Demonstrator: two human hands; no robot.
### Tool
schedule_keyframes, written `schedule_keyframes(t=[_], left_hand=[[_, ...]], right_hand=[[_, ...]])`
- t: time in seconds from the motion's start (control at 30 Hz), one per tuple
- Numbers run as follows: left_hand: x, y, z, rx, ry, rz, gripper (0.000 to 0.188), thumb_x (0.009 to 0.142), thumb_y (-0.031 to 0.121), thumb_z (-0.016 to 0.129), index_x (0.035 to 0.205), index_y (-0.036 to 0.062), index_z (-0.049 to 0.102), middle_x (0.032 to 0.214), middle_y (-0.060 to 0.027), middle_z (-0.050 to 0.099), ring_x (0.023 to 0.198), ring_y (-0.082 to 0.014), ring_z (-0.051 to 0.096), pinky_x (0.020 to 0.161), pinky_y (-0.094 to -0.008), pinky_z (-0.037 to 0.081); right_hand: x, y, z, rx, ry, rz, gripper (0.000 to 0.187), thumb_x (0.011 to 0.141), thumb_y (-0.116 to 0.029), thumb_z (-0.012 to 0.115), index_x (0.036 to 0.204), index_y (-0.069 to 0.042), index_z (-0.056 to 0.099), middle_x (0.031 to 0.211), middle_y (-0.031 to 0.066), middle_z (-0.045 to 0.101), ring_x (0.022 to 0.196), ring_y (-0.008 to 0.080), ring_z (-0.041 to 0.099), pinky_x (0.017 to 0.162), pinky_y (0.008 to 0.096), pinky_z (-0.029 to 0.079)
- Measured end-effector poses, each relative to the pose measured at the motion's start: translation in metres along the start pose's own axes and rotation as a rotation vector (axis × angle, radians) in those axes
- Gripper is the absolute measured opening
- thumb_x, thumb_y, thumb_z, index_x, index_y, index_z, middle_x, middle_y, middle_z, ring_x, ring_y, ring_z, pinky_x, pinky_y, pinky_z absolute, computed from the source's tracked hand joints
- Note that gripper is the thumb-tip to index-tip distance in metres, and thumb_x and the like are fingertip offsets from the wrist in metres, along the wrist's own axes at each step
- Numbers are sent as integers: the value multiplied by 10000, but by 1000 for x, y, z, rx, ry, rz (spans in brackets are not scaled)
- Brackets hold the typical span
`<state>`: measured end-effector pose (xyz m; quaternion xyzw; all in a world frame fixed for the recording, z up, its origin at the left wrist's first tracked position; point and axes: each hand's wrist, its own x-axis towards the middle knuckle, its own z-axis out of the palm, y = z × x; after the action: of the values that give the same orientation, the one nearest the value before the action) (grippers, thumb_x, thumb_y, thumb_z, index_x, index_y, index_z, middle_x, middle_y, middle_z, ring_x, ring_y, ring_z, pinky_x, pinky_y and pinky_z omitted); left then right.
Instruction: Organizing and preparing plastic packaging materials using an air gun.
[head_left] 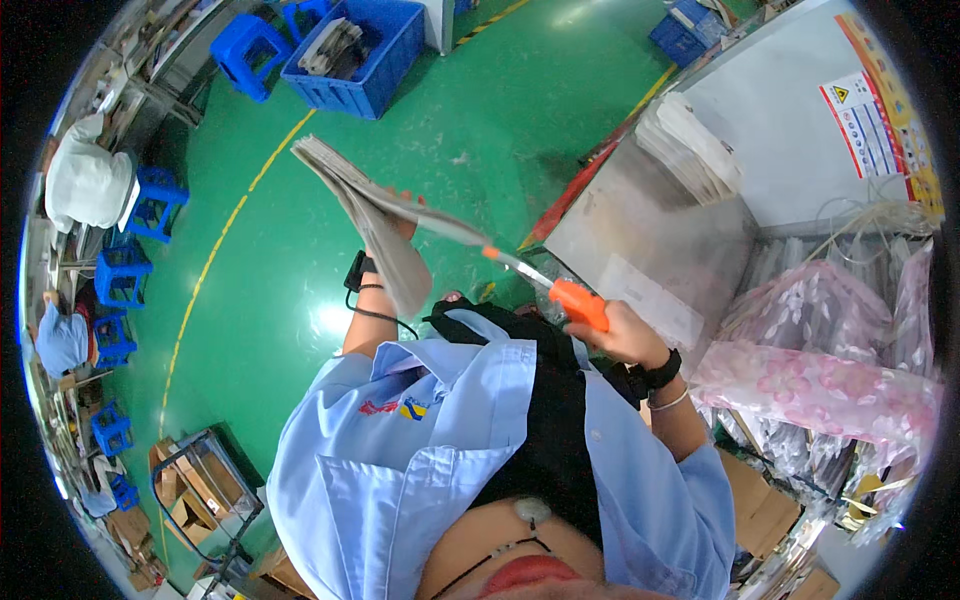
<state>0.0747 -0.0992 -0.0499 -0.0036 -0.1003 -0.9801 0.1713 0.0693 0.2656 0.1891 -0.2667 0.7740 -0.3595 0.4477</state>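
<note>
My left hand point(404, 214) is closed on a folded bundle of thin off-white sheets point(392, 255), whose material I cannot make out. The bundle hangs open in two flaps above the floor, and it hides part of the hand. My right hand point(628, 336) grips a tool with an orange handle point(579, 304), a slim metal shaft and a small orange tip. That tip meets the end of the right flap, or sits just in front of it; which one I cannot tell.
A grey metal surface point(610, 215) at right carries a stack of white sheets point(690, 145). Beside it lies pink floral plastic point(815, 390). Blue crate point(352, 95) and stools point(248, 52) stand far left. Two people work along the left benches; a trolley point(215, 480) is near left.
</note>
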Motion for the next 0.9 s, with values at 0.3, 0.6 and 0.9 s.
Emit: schedule_keyframes(t=[0.3,0.6,0.9], left_hand=[[-11,-2,25,94,355,7,362,897,474,554,1049,148,592,1008,-57,617,1052,-302,558,1028,-574,379],[-8,3,10,156,236,-53,402,892,485,558,1077,129,584,1036,-73,617,1079,-292,548,1021,-566,391],[6,63,-4,142,-8,-201,648,741,675,561,1087,129,594,1067,-29,613,1077,-331,535,1068,-629,280]], right_hand=[[7,-8,-2,-109,88,-54,303,854,-320,672,908,-30,603,673,88,564,570,179,517,579,332,429],[12,-4,-14,-209,34,9,404,840,-414,668,942,-28,607,700,209,583,657,356,590,613,410,451],[3,16,-21,-33,145,101,273,871,-280,655,886,-13,596,650,17,544,563,114,479,547,294,397]])
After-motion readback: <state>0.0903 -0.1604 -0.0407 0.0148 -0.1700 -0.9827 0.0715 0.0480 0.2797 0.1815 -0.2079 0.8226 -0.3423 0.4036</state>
